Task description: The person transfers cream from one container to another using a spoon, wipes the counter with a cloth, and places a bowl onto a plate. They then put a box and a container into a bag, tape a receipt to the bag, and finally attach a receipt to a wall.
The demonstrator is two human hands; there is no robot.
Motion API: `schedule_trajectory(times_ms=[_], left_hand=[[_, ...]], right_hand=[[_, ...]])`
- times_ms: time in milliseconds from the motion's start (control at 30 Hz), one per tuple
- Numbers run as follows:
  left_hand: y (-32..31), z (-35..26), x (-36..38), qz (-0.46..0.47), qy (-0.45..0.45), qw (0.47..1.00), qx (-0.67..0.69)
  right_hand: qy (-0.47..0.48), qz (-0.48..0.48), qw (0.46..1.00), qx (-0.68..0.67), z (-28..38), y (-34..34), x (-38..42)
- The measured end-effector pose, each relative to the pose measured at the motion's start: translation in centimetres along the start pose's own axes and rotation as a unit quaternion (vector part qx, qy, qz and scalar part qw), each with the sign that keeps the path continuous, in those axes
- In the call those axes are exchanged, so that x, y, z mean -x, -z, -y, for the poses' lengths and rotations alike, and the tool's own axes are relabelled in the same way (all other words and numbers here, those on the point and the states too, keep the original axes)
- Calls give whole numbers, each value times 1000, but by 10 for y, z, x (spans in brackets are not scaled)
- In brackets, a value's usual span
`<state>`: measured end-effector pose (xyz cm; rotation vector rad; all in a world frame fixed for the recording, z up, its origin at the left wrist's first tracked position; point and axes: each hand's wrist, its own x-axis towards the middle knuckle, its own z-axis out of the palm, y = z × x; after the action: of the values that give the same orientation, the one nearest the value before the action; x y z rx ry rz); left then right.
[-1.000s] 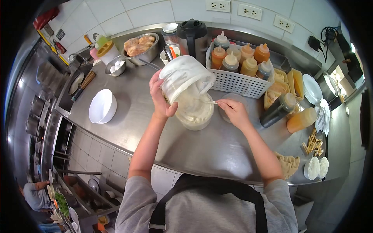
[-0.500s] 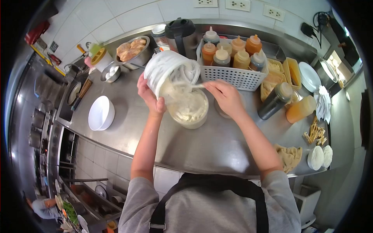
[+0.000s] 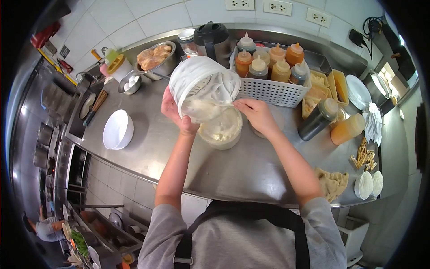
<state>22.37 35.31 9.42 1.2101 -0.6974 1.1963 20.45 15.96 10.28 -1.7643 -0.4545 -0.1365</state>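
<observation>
My left hand (image 3: 177, 110) grips a white tub (image 3: 190, 80) by its side, tipped with its mouth to the right and down. Thick pale cream (image 3: 201, 109) coats its inside and gathers at the lower lip. Under that mouth a clear round container (image 3: 221, 144) stands on the counter, holding more of the cream. My right hand (image 3: 256, 114) is closed round the thin handle of a utensil (image 3: 232, 104) at the tub's mouth; its far end is hidden in the cream. A clear round lid (image 3: 272, 120) lies partly behind my right hand.
A steel counter (image 3: 251, 175) carries a white bowl (image 3: 118, 130) at left. Behind stand a bowl of raw meat (image 3: 154, 60), a black-lidded jug (image 3: 211, 42) and a basket (image 3: 271, 95) of squeeze bottles. Two bottles (image 3: 318, 119) and a folded cloth (image 3: 331, 184) are at right.
The white tub has shifted slightly right and turned, showing more of its inside. The utensil, blurred below the mouth before, now sits at the tub's lip.
</observation>
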Motion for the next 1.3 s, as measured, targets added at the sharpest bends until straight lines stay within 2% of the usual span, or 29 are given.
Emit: schedule_trajectory(times_ms=[100, 167, 300, 367, 400, 467, 567, 700, 800, 867, 967, 1100, 1167, 1200, 1267, 1300], left_hand=[[4, 3, -1, 5, 7, 999, -42], [10, 10, 1, 14, -6, 999, -52], [22, 16, 3, 60, -21, 995, -75], [25, 15, 2, 56, -16, 995, -84], [25, 15, 1, 52, -12, 994, -93], [24, 15, -2, 53, -16, 994, -98], [23, 15, -8, 58, -30, 993, -97], [28, 13, -10, 59, -21, 993, -102], [24, 10, -11, 57, -20, 993, -98], [24, 6, -16, 75, -24, 992, -96], [20, -2, -20, 87, -48, 990, -101], [21, -3, -16, 87, -109, 979, -147], [24, -2, -13, 85, -110, 978, -156], [25, -2, -12, 82, -111, 977, -165], [29, -3, -12, 79, -110, 976, -173], [29, -6, -13, 77, -109, 974, -182]], right_hand=[[-13, 17, 1000, -4, 0, 11, 9], [-98, 43, 994, -13, -2, 17, 15], [-114, 58, 992, 3, -7, 26, 26], [-1, 44, 998, 48, -4, 28, 30], [-1, 45, 998, 49, -7, 26, 32], [76, 33, 985, 153, -14, 18, 37], [97, 16, 984, 149, -13, 16, 33], [87, 19, 988, 130, 32, 27, 27], [132, 10, 981, 142, 42, 26, 23], [116, -55, 984, 127, 50, 25, 18], [96, -86, 978, 167, 41, 25, 20], [81, -53, 993, 61, 19, 14, 32], [17, 0, 999, 40, 18, 18, 36], [18, 1, 999, 41, 21, 19, 35], [-61, -14, 992, 109, 32, 22, 36], [-60, -16, 992, 109, 36, 22, 36]])
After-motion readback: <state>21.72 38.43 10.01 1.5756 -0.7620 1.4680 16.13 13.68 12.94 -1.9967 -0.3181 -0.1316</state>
